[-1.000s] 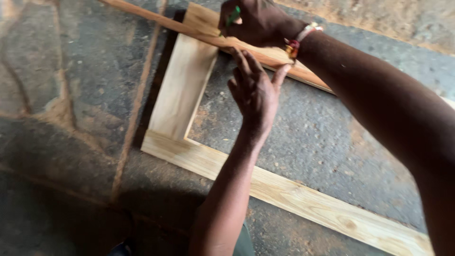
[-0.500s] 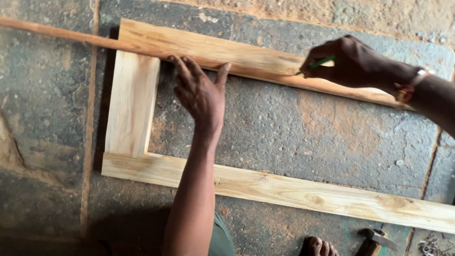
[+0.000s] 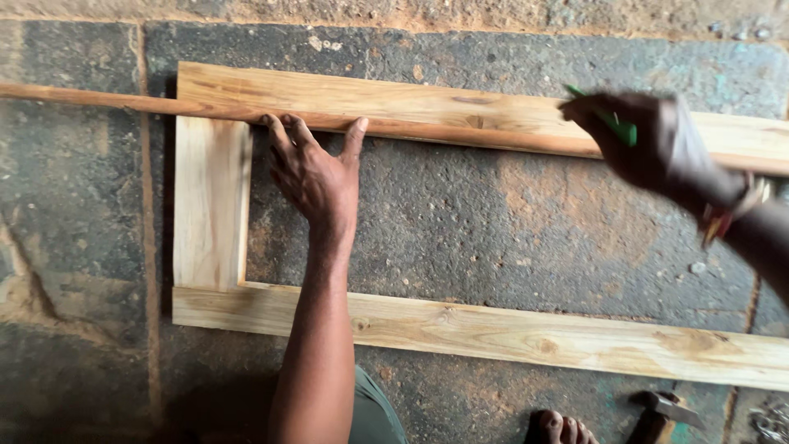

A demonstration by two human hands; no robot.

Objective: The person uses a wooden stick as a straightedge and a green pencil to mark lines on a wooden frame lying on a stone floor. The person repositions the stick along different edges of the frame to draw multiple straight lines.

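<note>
left hand (image 3: 316, 177): fingers spread, pressing strip (image 3: 123, 102) to keep it straight on plank (image 3: 427, 105) | right hand (image 3: 649, 144): pinching green pencil (image 3: 618, 125) above strip edge

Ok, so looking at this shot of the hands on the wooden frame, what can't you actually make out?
Head view only:
- Right hand: motion-blurred; the green pencil-like tool is mostly hidden in its grip, tip unseen.
- Upper plank and lower plank: right ends cut off by the frame edge.
- Thin strip: left end cut off.
- Hammer and bare foot: cropped at the bottom edge.
</note>
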